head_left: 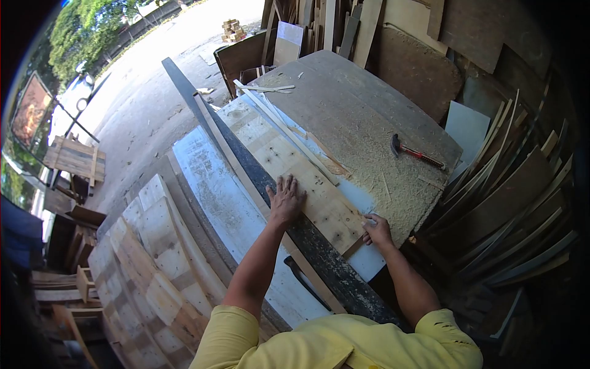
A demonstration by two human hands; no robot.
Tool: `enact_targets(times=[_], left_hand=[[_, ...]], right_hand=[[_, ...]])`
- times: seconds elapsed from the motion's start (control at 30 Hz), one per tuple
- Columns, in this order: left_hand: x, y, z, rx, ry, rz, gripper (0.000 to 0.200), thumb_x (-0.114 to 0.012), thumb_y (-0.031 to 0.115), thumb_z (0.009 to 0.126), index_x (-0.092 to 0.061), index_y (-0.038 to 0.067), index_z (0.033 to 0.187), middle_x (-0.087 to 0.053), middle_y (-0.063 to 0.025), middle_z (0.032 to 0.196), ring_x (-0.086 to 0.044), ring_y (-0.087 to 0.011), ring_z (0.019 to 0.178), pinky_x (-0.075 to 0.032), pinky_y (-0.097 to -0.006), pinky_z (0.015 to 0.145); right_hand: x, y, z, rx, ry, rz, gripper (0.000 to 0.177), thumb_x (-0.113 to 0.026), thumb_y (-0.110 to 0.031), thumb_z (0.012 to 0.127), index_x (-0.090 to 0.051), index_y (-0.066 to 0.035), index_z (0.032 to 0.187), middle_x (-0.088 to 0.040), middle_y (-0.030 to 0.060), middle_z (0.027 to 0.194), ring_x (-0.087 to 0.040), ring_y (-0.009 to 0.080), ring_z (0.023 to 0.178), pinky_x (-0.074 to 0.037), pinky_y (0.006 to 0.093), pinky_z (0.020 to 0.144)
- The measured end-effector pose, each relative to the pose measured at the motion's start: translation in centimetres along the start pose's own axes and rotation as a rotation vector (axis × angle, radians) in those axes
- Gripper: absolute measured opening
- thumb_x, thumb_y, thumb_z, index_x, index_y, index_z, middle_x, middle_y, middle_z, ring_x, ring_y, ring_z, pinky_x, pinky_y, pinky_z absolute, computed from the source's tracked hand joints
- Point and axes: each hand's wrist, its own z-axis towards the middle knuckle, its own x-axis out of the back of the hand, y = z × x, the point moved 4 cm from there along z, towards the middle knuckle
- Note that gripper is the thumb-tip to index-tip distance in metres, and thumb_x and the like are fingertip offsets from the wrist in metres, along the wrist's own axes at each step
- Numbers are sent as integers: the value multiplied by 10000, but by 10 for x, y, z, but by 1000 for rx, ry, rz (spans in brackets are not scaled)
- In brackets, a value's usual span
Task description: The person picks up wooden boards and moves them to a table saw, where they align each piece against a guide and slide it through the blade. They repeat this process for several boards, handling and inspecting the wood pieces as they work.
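My left hand [287, 198] lies with its fingers spread over the left edge of a light wooden panel [319, 203], next to a long dark board [332, 264]. At the panel's near right corner is my right hand [376, 230], its fingers bent and closed around something small that I cannot make out. The panel has rows of dark spots and rests on a white sheet [362, 198]. Thin wooden strips [289, 138] lie along its right side.
A hammer [418, 154] lies among sawdust on the brown tabletop [350, 92]. Patchwork wood panels [157, 258] stand at the left. A curved black handle [304, 280] lies near my body. Stacked boards [522, 197] lean at the right.
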Motion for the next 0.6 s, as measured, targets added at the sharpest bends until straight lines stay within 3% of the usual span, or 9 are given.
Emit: enact_targets(times=[0.23,0.4,0.43,0.5,0.6], left_hand=[[6,-16,30,52,8,23,682,-378,509,964,-320,69,1482,-215,-75,1587,-99,-323,1478,-48,-660,1125],[6,-11,43,125,-36,113,745,-336,576,956,-221,106,1522,-185,-70,1596,-92,-349,1475,-49,-681,1112],[3,-11,44,149,-43,146,754,-332,590,952,-224,108,1522,-176,-67,1599,-93,-356,1474,-54,-685,1109],[-4,-10,46,164,-22,163,766,-324,605,948,-224,110,1523,-163,-63,1603,-94,-362,1473,-58,-690,1105],[-6,-6,47,194,17,163,788,-311,631,939,-224,112,1524,-142,-54,1609,-96,-370,1471,-66,-696,1101]], right_hand=[[-24,-19,21,46,123,-70,281,-665,-95,875,-538,-63,1124,-651,102,684,-631,155,473,-492,294,378],[-34,-18,22,49,184,-107,409,-664,-112,873,-425,-80,1204,-649,109,739,-640,155,510,-526,310,429],[-35,-12,13,41,185,-94,409,-664,-112,873,-425,-80,1204,-649,109,739,-640,155,510,-526,310,429],[-39,2,-11,50,216,288,320,-654,-128,879,-478,-55,1137,-634,115,760,-622,134,531,-495,304,408],[-58,13,-47,-43,64,256,241,-651,-150,876,-549,-16,1048,-621,109,787,-616,152,592,-487,304,485]])
